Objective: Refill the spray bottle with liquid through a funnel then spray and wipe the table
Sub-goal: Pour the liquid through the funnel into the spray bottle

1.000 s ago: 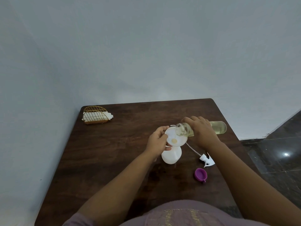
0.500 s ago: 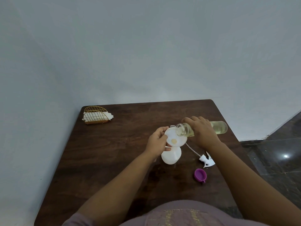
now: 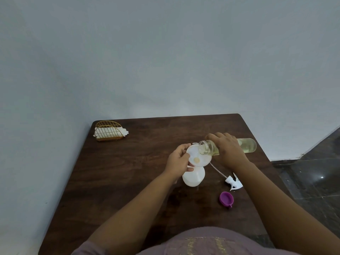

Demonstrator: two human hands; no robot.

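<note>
A clear bottle (image 3: pixel 228 147) holding pale yellow liquid is lying nearly level in the air, its open mouth sitting over the rim of a white funnel (image 3: pixel 199 156). A small pool of yellowish liquid is showing at the funnel's centre. The funnel is standing in the neck of a white spray bottle (image 3: pixel 193 176), which is resting upright on the dark wooden tabletop (image 3: pixel 128 173).

The right hand (image 3: pixel 229 148) is reaching in from the right, fingers curling over the clear bottle's middle and gripping it. The left hand (image 3: pixel 177 161) is pinching the funnel's left rim, thumb at its near edge, just above the spray bottle.

Near the right forearm, the white trigger head (image 3: pixel 233 182) with its tube and a purple cap (image 3: pixel 226 198) are lying on the tabletop. A gold wire holder (image 3: pixel 108 130) with white napkins is sitting at the far left corner.
</note>
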